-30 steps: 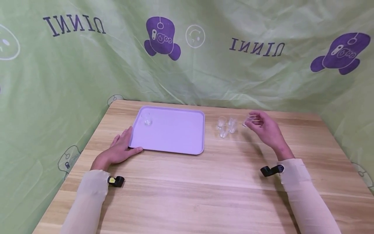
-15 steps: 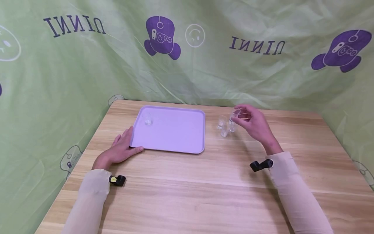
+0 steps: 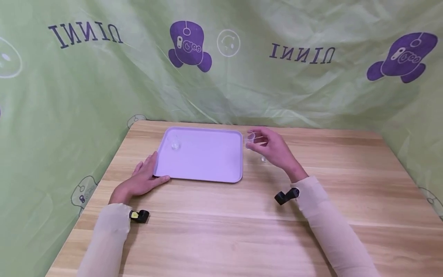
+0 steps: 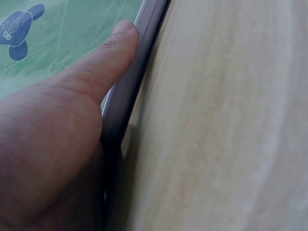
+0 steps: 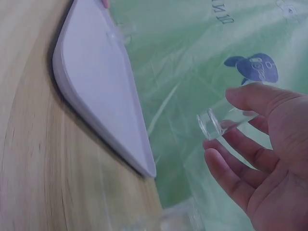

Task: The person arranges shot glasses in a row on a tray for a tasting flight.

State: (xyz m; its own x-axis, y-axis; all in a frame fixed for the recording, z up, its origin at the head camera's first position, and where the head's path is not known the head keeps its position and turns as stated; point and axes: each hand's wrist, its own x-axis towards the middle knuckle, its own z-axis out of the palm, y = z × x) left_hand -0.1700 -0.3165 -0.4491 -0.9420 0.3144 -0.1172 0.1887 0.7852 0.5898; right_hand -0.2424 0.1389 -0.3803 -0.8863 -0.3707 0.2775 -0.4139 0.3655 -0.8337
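Note:
My right hand (image 3: 275, 149) pinches a small clear shot glass (image 5: 214, 120) between thumb and fingers, just off the right edge of a purple tray (image 3: 207, 157). In the right wrist view the glass's thick base points toward the tray. My left hand (image 3: 141, 180) rests with extended fingers against the tray's near left corner; its thumb (image 4: 108, 57) lies along the rim in the left wrist view. One clear glass (image 3: 175, 144) stands on the tray near its far left corner. Part of another glass (image 3: 263, 159) shows below my right hand, which hides the glasses around it.
The wooden table (image 3: 221, 223) extends toward me and to the right of the tray. A green printed cloth (image 3: 256, 84) hangs behind the table and along its sides. Blurred clear glass (image 5: 180, 219) appears at the bottom of the right wrist view.
My right hand has carried its glass leftward, over the standing glasses, to beside the tray's right edge. The left hand has stayed at the tray's corner.

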